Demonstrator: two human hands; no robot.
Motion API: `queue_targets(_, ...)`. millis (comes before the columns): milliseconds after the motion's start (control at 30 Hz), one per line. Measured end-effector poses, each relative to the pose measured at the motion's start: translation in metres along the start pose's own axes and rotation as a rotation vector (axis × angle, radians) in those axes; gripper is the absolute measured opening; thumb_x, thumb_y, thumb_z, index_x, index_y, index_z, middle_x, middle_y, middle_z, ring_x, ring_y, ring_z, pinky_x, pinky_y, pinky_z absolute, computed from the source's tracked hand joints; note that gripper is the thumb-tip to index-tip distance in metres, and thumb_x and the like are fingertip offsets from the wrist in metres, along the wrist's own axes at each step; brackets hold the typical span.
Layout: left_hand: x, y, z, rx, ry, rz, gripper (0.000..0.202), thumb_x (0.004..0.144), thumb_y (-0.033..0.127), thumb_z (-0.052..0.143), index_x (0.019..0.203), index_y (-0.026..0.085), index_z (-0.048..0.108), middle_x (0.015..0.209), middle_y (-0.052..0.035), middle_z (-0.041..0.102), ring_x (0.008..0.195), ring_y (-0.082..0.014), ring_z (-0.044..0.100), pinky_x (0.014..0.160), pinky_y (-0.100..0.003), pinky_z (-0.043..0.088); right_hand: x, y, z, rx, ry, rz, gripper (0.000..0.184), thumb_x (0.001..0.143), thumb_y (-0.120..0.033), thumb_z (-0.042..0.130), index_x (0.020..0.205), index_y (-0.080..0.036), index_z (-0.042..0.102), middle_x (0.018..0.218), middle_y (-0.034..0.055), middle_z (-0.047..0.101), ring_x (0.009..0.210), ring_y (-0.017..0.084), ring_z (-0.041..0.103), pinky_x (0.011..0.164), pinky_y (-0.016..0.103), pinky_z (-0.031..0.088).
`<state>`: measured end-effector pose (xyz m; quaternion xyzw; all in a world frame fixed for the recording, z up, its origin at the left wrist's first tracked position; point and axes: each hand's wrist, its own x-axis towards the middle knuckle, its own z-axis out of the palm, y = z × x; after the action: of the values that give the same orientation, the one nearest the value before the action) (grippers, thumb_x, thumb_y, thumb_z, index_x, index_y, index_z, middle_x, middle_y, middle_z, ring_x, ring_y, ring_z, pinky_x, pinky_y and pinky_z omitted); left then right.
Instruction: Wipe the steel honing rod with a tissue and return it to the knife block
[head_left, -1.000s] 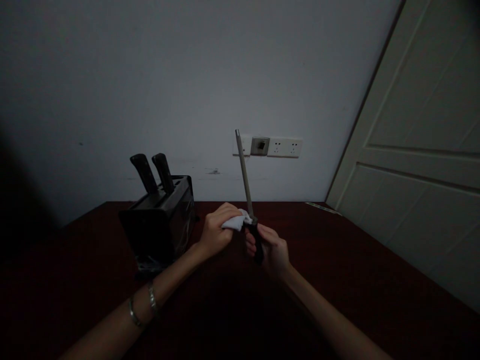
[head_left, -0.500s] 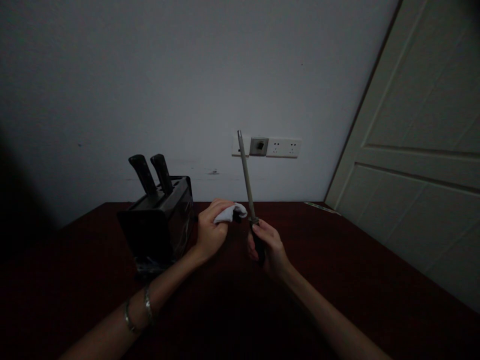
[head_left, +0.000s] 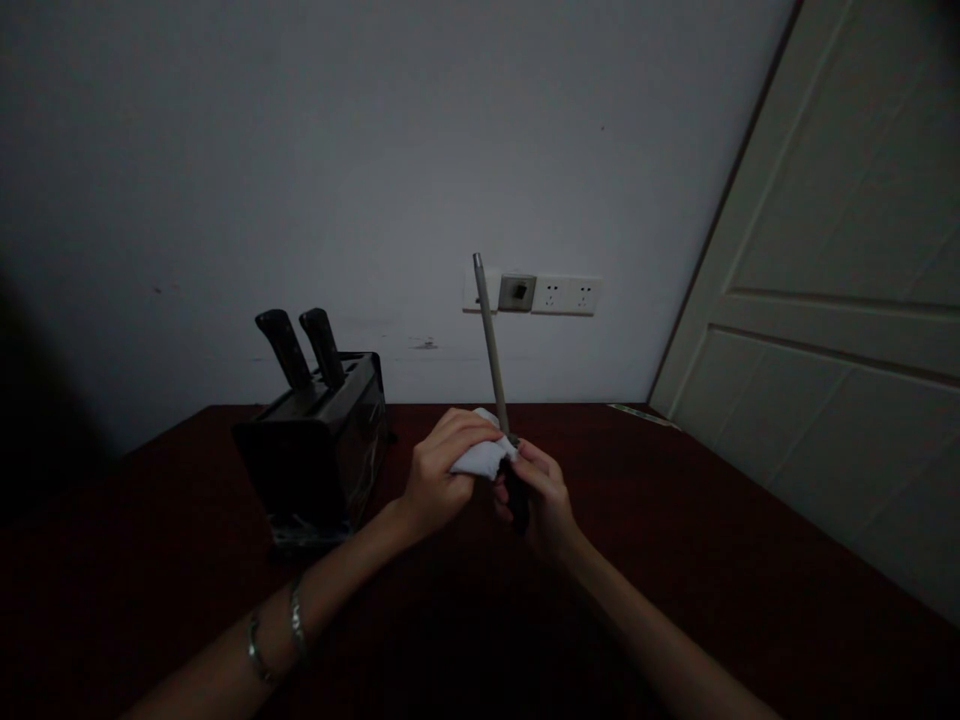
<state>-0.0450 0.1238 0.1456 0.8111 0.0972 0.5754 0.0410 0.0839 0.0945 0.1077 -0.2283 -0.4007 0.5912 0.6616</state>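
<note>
My right hand (head_left: 546, 500) is closed round the black handle of a honing steel (head_left: 490, 345), whose grey rod points up and leans slightly left. A folded white cloth (head_left: 480, 458) is gripped in my left hand (head_left: 441, 470), fingers on top and thumb below. The cloth touches the steel where the rod meets the handle, and it covers part of that join. To the left stands a dark knife block (head_left: 322, 425) with two black knife handles (head_left: 324, 345) sticking up out of its top.
Everything stands over a dark reddish-brown table (head_left: 660, 560). Behind it rises a pale wall with a row of sockets and a switch (head_left: 562, 294). A panelled door (head_left: 840, 400) is on the right. A thin strip (head_left: 645, 415) lies at the table's back right edge.
My left hand has moved right with the cloth, from beside the steel to touching it at the base of the rod. The steel has risen very slightly; the knife block has stayed put.
</note>
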Motion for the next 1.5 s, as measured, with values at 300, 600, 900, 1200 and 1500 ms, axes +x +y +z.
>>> queue_targets(300,-0.006,0.003,0.005,0.04,0.075,0.007,0.029,0.075,0.002,0.048,0.096,0.015,0.063,0.089,-0.0076,0.059,0.084,-0.0164,0.056,0.07,-0.032,0.049,0.0,0.002,0.001,-0.023,0.017,0.009,0.024,0.067,-0.032,0.065,0.076,-0.017,0.049,0.043,-0.0053,0.05,0.031,0.006,0.039,0.027,0.016,0.035)
queue_targets(600,-0.003,-0.002,0.002,-0.008,0.06,0.154,0.017,0.074,0.005,0.053,0.087,0.014,0.059,0.084,-0.008,0.065,0.08,-0.0176,0.06,0.072,-0.037,0.05,-0.002,0.006,0.001,0.02,0.029,0.015,0.025,0.067,-0.033,0.065,0.076,-0.017,0.048,0.045,-0.005,0.051,0.033,0.007,0.041,0.027,0.016,0.034)
queue_targets(900,-0.001,-0.006,0.0,-0.085,0.031,0.055,0.017,0.072,0.001,0.046,0.074,0.015,0.057,0.074,-0.0042,0.062,0.072,-0.0136,0.058,0.067,-0.031,0.048,-0.004,0.0,0.003,0.025,-0.003,0.093,0.024,0.067,-0.034,0.066,0.071,-0.017,0.048,0.047,-0.0046,0.05,0.032,0.005,0.038,0.027,0.016,0.031)
queue_targets(1200,0.0,-0.017,-0.006,-0.202,0.012,-0.221,0.032,0.058,-0.002,0.037,0.071,0.015,0.061,0.075,-0.0033,0.063,0.075,-0.014,0.058,0.07,-0.028,0.046,-0.005,0.0,0.001,0.038,-0.03,0.057,0.024,0.072,-0.036,0.061,0.067,-0.016,0.05,0.048,-0.0031,0.052,0.032,0.007,0.041,0.028,0.017,0.032)
queue_targets(1500,0.004,-0.027,-0.019,0.001,0.258,-0.583,0.024,0.065,0.006,0.041,0.071,0.013,0.063,0.065,-0.0006,0.061,0.061,-0.0123,0.054,0.056,-0.021,0.041,-0.002,0.0,0.005,0.013,-0.051,0.039,0.026,0.075,-0.034,0.06,0.067,-0.019,0.041,0.038,-0.0095,0.041,0.024,0.004,0.03,0.025,0.014,0.021)
